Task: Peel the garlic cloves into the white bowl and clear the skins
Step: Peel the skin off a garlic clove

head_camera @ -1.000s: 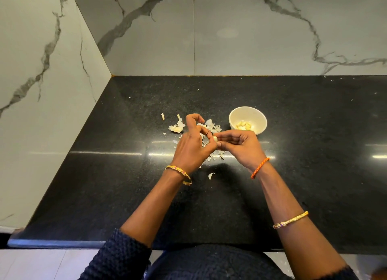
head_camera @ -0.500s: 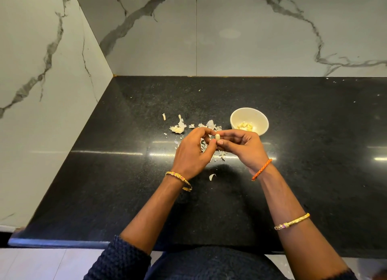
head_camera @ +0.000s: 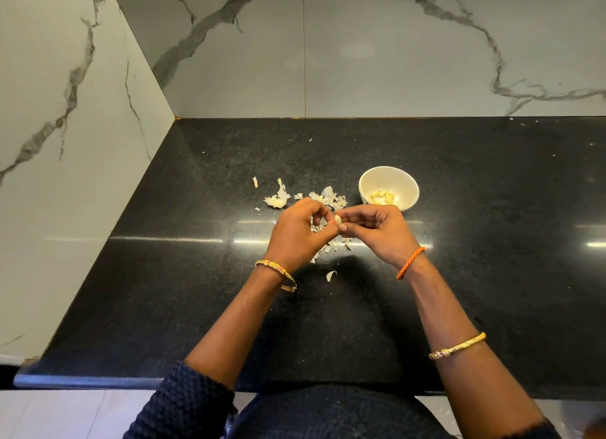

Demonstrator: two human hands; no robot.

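Note:
A pale garlic clove [head_camera: 337, 219] is pinched between the fingertips of both hands above the black counter. My left hand [head_camera: 296, 233] grips it from the left and my right hand [head_camera: 377, 230] from the right. The white bowl [head_camera: 389, 179] stands just beyond my right hand and holds several peeled cloves [head_camera: 382, 196]. Papery garlic skins [head_camera: 328, 197] are scattered on the counter under and behind my hands. A garlic remnant with skin [head_camera: 278, 198] lies to the left of them. One loose skin piece [head_camera: 331, 275] lies nearer to me.
The black granite counter [head_camera: 196, 291] meets marble walls at the left [head_camera: 65, 143] and the back [head_camera: 360, 61]. Its front edge runs close to my body. Small skin flecks [head_camera: 254, 181] lie left of the pile.
My left index finger, raised a second ago, has curled down onto the clove. Both hands stay together over the skin pile.

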